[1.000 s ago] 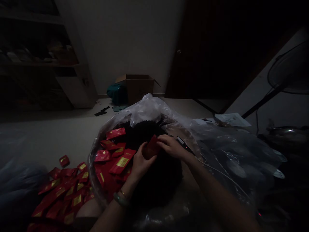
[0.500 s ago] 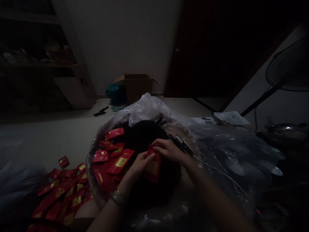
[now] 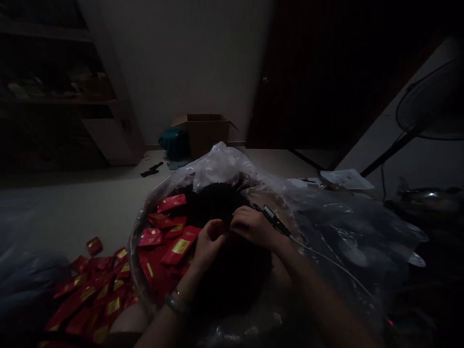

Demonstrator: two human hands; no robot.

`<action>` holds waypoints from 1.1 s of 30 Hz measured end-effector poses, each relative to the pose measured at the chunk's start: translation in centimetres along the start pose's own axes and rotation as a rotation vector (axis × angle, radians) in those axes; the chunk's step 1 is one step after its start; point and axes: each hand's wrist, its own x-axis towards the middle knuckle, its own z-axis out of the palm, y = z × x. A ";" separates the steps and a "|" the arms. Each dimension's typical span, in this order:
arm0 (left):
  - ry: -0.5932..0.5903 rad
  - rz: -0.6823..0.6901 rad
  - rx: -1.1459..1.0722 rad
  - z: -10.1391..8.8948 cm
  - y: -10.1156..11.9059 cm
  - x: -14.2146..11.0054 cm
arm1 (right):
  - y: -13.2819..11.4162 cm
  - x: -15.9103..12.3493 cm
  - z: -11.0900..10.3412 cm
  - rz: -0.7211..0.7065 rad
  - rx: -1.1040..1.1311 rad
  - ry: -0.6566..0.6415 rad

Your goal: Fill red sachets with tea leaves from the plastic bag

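Observation:
My left hand [image 3: 208,244] is closed, thumb and fingertips curled together over a black, rough-textured heap [image 3: 235,285]. Touching or nearly touching it, my right hand [image 3: 252,224] also pinches its fingers shut. What lies between the fingertips is hidden and too dark to name; no red packet shows its face there now. Red packets [image 3: 180,245] with yellow labels lie at the left side of the heap, inside a round container lined with clear plastic [image 3: 221,162]. Just right of my right hand sits a black device with a small red light [image 3: 276,221], its pale cable running right.
More red packets [image 3: 92,295] are spread on the floor at left. An opened cardboard box [image 3: 208,135] and a teal bag [image 3: 174,143] stand by the wall. Clear plastic sheeting [image 3: 337,227] covers the right side, near a stand fan [image 3: 431,101].
The red packet that both hands held upright, label facing me, no longer shows. My left hand has turned and risen slightly, its fingertips closer to those of my right hand.

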 end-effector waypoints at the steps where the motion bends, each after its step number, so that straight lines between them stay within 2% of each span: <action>1: 0.000 0.090 0.052 -0.1 0.1 -0.1 | 0.0 0.0 0.1 -0.020 -0.026 -0.006; 4: -0.033 0.401 0.315 -0.6 0.9 -0.3 | -0.1 -0.2 0.4 -0.054 -0.072 -0.049; 6: -0.039 0.537 0.494 -1.0 1.4 -0.3 | -0.3 -0.2 0.5 -0.073 -0.095 -0.065; 11: 0.113 0.617 0.725 -1.8 1.7 -0.3 | -0.2 -0.2 0.2 -0.106 -0.124 -0.085; 16: 0.152 0.612 0.810 -1.8 1.4 -0.5 | 0.2 -0.3 0.4 -0.137 -0.181 -0.129; 18: 0.128 0.579 0.748 -1.7 1.4 -0.5 | 0.2 -0.3 0.6 -0.109 -0.184 -0.151; 21: 0.036 0.456 0.513 -1.4 1.2 -0.4 | 0.0 -0.4 0.6 0.002 -0.152 -0.159; 25: -0.052 0.113 0.121 -1.0 1.1 0.0 | -0.3 -0.3 -0.2 0.078 -0.021 -0.118; 28: -0.110 -0.139 -0.064 -1.0 1.0 0.3 | -0.6 -0.2 -0.6 0.095 0.155 -0.052; 30: -0.106 -0.257 -0.174 -1.0 1.0 0.4 | -0.8 -0.1 -0.3 0.129 0.253 0.031; 33: -0.001 -0.332 -0.331 -0.8 1.2 0.4 | -0.7 0.0 0.6 0.294 0.381 0.168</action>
